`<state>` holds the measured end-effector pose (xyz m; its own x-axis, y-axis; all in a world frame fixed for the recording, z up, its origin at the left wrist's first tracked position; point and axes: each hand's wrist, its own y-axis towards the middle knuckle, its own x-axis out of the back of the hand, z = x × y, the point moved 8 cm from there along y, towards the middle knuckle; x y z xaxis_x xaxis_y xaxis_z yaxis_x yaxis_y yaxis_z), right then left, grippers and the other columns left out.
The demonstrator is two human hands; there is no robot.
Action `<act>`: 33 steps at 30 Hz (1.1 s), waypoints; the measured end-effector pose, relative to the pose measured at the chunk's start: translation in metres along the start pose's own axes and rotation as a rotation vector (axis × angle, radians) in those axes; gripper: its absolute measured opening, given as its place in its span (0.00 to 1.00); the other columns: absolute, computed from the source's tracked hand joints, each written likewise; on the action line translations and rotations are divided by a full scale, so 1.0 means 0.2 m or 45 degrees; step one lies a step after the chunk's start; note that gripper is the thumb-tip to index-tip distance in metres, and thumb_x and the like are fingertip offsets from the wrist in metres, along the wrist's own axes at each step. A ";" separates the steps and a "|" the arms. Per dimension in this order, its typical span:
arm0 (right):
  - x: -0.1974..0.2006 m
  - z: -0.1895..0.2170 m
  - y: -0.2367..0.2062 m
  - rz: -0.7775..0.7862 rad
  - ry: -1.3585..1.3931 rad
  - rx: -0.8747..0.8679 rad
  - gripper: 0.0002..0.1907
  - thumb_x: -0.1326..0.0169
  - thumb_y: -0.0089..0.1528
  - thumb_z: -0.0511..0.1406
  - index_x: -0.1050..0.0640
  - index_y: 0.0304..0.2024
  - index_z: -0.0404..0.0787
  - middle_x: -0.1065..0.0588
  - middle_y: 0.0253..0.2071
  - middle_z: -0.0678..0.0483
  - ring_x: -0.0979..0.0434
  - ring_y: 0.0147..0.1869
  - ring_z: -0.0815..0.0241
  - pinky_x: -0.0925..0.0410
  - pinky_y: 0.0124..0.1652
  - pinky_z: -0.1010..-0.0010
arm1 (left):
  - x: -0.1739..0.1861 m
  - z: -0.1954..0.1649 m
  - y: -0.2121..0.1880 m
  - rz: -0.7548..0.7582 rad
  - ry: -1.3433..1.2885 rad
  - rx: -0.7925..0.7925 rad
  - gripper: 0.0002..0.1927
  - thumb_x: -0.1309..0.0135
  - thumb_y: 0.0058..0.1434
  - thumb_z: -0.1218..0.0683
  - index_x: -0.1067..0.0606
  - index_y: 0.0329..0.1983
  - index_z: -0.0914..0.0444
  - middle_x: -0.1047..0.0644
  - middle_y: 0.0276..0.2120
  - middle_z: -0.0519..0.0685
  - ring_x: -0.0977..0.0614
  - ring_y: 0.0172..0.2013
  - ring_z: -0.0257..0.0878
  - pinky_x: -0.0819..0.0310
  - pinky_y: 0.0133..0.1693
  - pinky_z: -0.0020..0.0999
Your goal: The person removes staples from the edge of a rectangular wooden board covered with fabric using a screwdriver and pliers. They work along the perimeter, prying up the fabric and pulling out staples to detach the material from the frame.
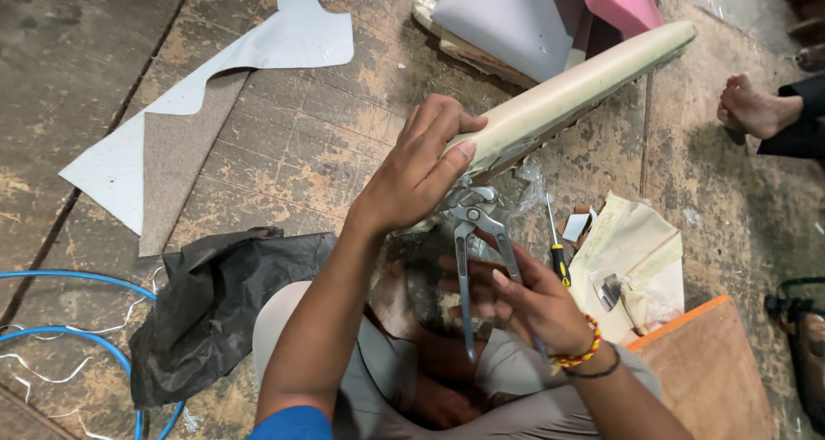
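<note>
View from a head-worn camera, looking down at a person seated on a worn wooden floor (284, 139), knees up, both bare hands at work.

Left hand (421, 169) reaches fwd & grips the near end of a long padded panel (567, 92) covered in cream-coloured material. Fingers are curled together over the top of the panel, thumb pressed along its side edge. The panel slants up & away toward the top right of the view, its near end held above the person's lap.

Right hand (533, 302), w/ a beaded bracelet (580, 354) & a dark band at the wrist, holds a pair of metal pliers (474, 234). Fingers are wrapped around the two handles, which stand a little apart. The pliers' head points up & meets the underside of the panel's near end, just below the left thumb; whether it actually bites the cover can't be made out.

Around them: a screwdriver w/ yellow & black handle (557, 251) lies on the floor just right of the pliers, next to a crumpled cream cloth piece (640, 251). A crumpled black plastic sheet (215, 307) sits left of the person's knee. Further left, a blue hose (86, 337) loops across the floor. At top left lies a cut pale-grey sheet of material (284, 40) over a brownish backing. At top centre, grey & pink foam pieces (559, 10) are stacked behind the panel. An orange-edged board (713, 363) sits at lower right. Another person's bare foot (756, 109) shows at the right edge.
</note>
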<state>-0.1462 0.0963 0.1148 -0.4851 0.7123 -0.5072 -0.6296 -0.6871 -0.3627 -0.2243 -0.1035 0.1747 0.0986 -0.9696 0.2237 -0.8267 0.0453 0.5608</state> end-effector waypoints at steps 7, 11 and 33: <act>-0.20 0.13 -0.01 0.198 0.226 -0.068 0.31 0.59 0.72 0.32 0.49 0.77 0.41 0.38 0.69 0.27 0.30 0.68 0.31 0.31 0.58 0.38 | -0.01 -0.01 0.00 0.014 -0.001 0.023 0.19 0.58 0.74 0.52 0.29 0.59 0.69 0.31 0.52 0.56 0.28 0.57 0.49 0.35 0.63 0.43; -0.25 0.17 -0.04 0.328 0.497 -0.087 0.30 0.58 0.73 0.34 0.49 0.77 0.43 0.38 0.69 0.26 0.28 0.67 0.33 0.31 0.58 0.34 | -0.02 -0.01 0.00 0.012 0.015 0.016 0.19 0.58 0.74 0.52 0.28 0.59 0.69 0.32 0.52 0.56 0.28 0.57 0.48 0.35 0.63 0.43; -0.05 -0.18 0.15 -0.093 -0.447 0.531 0.21 0.60 0.68 0.23 0.36 0.65 0.35 0.23 0.41 0.48 0.22 0.36 0.62 0.24 0.37 0.69 | -0.02 -0.04 0.00 0.104 -0.029 0.048 0.20 0.58 0.72 0.53 0.30 0.61 0.69 0.32 0.54 0.57 0.28 0.60 0.49 0.36 0.64 0.42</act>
<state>-0.1381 0.0647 0.0806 -0.5598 0.8100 -0.1750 -0.8216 -0.5700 -0.0102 -0.2209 -0.0978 0.1798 0.0178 -0.9683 0.2491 -0.8519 0.1157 0.5108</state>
